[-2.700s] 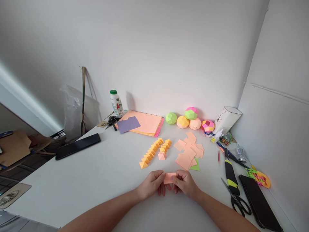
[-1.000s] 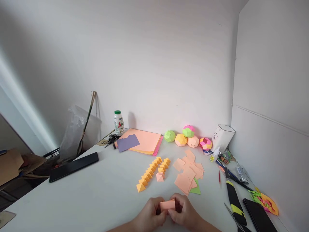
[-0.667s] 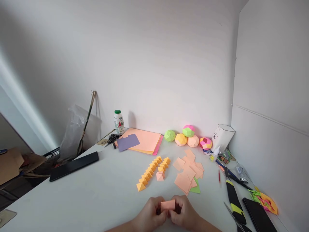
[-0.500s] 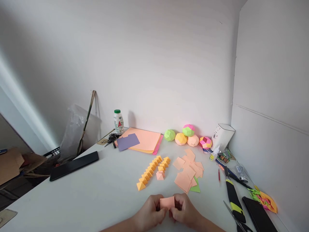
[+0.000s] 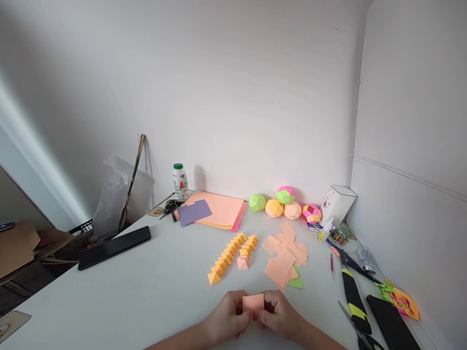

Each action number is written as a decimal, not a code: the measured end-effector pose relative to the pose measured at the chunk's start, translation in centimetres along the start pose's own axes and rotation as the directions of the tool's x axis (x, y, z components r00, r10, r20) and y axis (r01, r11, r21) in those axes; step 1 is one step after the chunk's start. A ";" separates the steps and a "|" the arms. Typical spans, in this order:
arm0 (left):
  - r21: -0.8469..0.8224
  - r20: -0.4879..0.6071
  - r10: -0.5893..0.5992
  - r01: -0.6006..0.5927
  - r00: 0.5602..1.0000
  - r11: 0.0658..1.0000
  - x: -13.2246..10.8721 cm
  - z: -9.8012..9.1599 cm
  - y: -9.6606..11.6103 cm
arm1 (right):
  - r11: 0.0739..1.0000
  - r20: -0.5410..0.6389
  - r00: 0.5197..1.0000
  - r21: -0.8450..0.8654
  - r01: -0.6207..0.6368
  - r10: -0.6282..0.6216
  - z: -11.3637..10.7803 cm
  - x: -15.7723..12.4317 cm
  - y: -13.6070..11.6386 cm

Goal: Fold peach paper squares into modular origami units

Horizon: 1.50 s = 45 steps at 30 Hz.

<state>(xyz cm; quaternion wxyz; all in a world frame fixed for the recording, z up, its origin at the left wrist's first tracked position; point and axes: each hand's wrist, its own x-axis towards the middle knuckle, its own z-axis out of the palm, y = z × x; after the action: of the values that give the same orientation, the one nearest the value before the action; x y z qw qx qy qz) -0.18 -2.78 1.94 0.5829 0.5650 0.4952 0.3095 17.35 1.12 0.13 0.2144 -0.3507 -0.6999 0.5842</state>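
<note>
A small peach paper piece is pinched between my two hands near the table's front edge. My left hand grips its left side, and my right hand closes on its right side, thumbs towards me. The paper looks folded or bent; its lower edge is covered by my thumbs. Just beyond stand rows of folded orange paper units, with peach folded units at the near end of the shorter row. Loose peach paper squares lie overlapping to the right, over a green sheet.
Faceted paper balls sit by the wall, near larger coloured sheets and a white bottle. On the right lie scissors, a utility knife, a phone and a glue bottle. A black bar rests at left.
My thumbs have shifted slightly on the peach paper, which both hands still hold in nearly the same place. The camera view has moved a little.
</note>
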 end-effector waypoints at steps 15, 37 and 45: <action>-0.309 -0.003 0.058 -0.056 0.998 0.949 0.2 -0.7 -0.2 | 0.978 -0.085 0.996 0.206 0.029 -0.011 -0.6 0.2 -0.3; -0.277 0.027 0.052 -0.043 0.998 0.960 -0.2 -1.2 0.1 | 0.992 -0.180 0.976 -0.068 0.110 -0.121 0.4 -0.1 -0.7; -0.285 0.038 0.078 -0.065 0.996 0.956 -0.1 -1.3 -0.4 | 0.993 -0.186 0.977 -0.065 0.098 -0.109 0.5 0.0 -0.8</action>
<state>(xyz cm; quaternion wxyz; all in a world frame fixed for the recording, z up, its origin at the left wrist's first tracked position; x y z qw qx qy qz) -1.52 -2.45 1.75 0.6582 0.5004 0.4107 0.3844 16.86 0.73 0.80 0.3001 -0.3735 -0.7097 0.5165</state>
